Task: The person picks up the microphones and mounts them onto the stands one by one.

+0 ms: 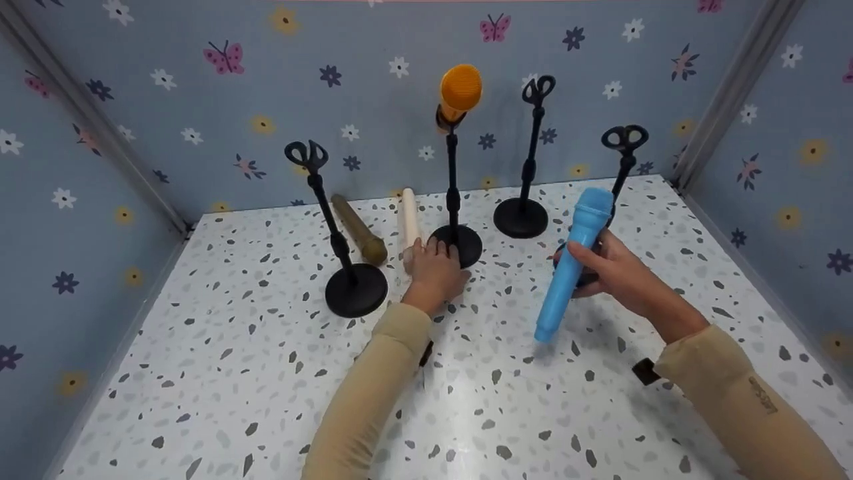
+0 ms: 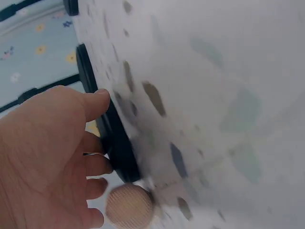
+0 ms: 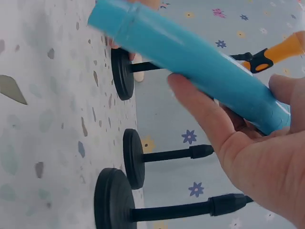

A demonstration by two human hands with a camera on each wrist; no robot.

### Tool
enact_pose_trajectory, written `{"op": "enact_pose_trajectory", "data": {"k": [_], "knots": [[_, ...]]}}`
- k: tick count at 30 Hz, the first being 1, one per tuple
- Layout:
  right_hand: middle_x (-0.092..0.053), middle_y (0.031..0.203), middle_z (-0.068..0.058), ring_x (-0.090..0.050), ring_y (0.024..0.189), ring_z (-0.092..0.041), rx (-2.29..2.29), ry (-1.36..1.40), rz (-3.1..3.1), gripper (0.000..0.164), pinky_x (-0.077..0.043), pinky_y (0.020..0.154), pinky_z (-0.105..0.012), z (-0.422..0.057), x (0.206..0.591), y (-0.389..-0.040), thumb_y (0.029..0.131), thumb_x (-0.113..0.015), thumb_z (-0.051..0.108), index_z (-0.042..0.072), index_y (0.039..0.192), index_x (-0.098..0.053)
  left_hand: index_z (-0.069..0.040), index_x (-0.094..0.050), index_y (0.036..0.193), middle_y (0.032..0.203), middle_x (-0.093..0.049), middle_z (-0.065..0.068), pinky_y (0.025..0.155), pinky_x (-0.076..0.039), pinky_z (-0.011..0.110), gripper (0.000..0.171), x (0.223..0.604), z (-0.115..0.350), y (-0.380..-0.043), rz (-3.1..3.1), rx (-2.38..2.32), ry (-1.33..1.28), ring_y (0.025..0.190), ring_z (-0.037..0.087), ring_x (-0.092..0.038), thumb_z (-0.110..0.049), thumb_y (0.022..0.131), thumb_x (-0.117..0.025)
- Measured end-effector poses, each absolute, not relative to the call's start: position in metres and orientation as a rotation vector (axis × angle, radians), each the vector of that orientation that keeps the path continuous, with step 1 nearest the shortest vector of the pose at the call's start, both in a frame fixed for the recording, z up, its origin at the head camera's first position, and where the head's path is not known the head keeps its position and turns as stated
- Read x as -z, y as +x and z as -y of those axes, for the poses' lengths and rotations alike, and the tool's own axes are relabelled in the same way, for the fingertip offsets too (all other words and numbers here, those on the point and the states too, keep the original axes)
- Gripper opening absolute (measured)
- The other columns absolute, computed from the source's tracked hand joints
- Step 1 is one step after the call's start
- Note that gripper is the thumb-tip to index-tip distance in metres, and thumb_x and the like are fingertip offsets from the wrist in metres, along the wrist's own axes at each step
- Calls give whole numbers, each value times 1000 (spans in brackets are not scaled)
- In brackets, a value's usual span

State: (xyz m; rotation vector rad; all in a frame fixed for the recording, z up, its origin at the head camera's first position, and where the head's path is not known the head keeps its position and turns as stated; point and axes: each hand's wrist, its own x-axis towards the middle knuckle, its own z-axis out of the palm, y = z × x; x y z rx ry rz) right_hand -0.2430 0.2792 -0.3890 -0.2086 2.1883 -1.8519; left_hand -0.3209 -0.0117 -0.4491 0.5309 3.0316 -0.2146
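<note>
My right hand (image 1: 616, 270) grips a blue microphone (image 1: 563, 283), held tilted above the table with its head up and away. Behind it rises a black microphone stand (image 1: 625, 167) with an unfilled clip; its base is mostly hidden by that hand. My left hand (image 1: 436, 273) is low at the middle microphone stand (image 1: 453, 173), thumb and fingertips on the rim of its round base (image 2: 121, 143). An orange microphone (image 1: 460, 90) sits in this stand's clip. Close beside the left fingers lies a cream microphone (image 1: 410, 217), its mesh head (image 2: 129, 207) seen in the left wrist view.
A gold-brown microphone (image 1: 360, 230) lies behind the left stand (image 1: 336, 240). Another stand (image 1: 530, 160) with an unfilled clip is at the back right. Patterned panels (image 1: 373, 100) enclose the speckled table (image 1: 220, 353). A small dark square (image 1: 645, 371) lies near the right sleeve.
</note>
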Motion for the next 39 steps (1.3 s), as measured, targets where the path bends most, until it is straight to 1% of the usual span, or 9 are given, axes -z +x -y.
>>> {"op": "enact_pose_trajectory", "data": {"k": [4, 7, 11, 13, 20, 24, 30, 36, 39], "knots": [[-51, 142, -20, -57, 125, -31, 1901, -100, -2189, 86, -56, 88, -54, -293, 390, -235, 102, -60, 45, 9, 160, -7, -4, -68, 124, 115, -70, 15, 94, -52, 46, 50, 441, -11, -315, -3094, -17, 751, 108, 32, -66, -46, 107, -47], [-52, 140, -18, -54, 127, -32, 1927, -64, -2208, 86, -56, 87, -54, -302, 389, -229, 102, -58, 46, 8, 160, -8, -7, -71, 119, 106, -73, 10, 83, -57, 41, 38, 438, -34, -315, -3038, -358, 917, 97, 26, -70, -38, 106, -53], [-52, 138, -16, -47, 135, -40, 1939, -30, -2226, 87, -56, 88, -53, -313, 385, -220, 102, -56, 48, 8, 160, -5, -8, -62, 139, 131, -67, 6, 99, -50, 31, 41, 439, -68, -317, -2811, -806, 1005, 118, 18, -63, -31, 106, -56], [-53, 137, -14, -45, 136, -40, 1933, -15, -2243, 89, -56, 88, -53, -318, 384, -215, 102, -55, 49, 8, 161, -2, -7, -57, 143, 135, -64, 7, 101, -46, 27, 43, 441, -86, -318, -2691, -1001, 1015, 121, 17, -61, -28, 106, -57], [-58, 128, -4, -61, 116, -18, 1980, 5, -2234, 81, -59, 84, -50, -334, 385, -203, 105, -53, 44, 5, 156, -5, -7, -30, 159, 151, -48, 13, 111, -35, 23, 65, 447, -136, -319, -2417, -1471, 967, 136, 17, -48, -23, 103, -61], [-55, 130, -4, -61, 115, -17, 2008, 45, -2172, 82, -58, 85, -53, -340, 388, -200, 104, -54, 44, 4, 155, -3, -9, -19, 162, 156, -42, 13, 115, -30, 23, 71, 453, -152, -320, -2319, -1571, 965, 141, 17, -43, -17, 104, -59], [-53, 134, -6, -53, 127, -28, 1983, 77, -2158, 84, -55, 89, -56, -344, 391, -201, 104, -56, 44, 7, 156, -1, -15, -18, 163, 158, -41, 5, 114, -28, 22, 72, 459, -158, -324, -2215, -1624, 916, 141, 14, -42, -13, 104, -58], [-58, 128, -3, -61, 117, -17, 1952, 11, -2182, 79, -57, 87, -52, -347, 393, -203, 105, -56, 36, 2, 158, -8, -14, -14, 164, 161, -36, 7, 113, -32, 23, 74, 456, -160, -329, -2119, -1652, 945, 141, 16, -44, -8, 103, -57], [-61, 128, -1, -63, 116, -15, 1918, -21, -2190, 77, -58, 86, -50, -349, 394, -204, 105, -57, 34, 1, 160, -13, -11, -18, 163, 154, -43, 9, 110, -36, 23, 70, 456, -161, -332, -2153, -1639, 951, 136, 16, -48, -10, 104, -56]]}}
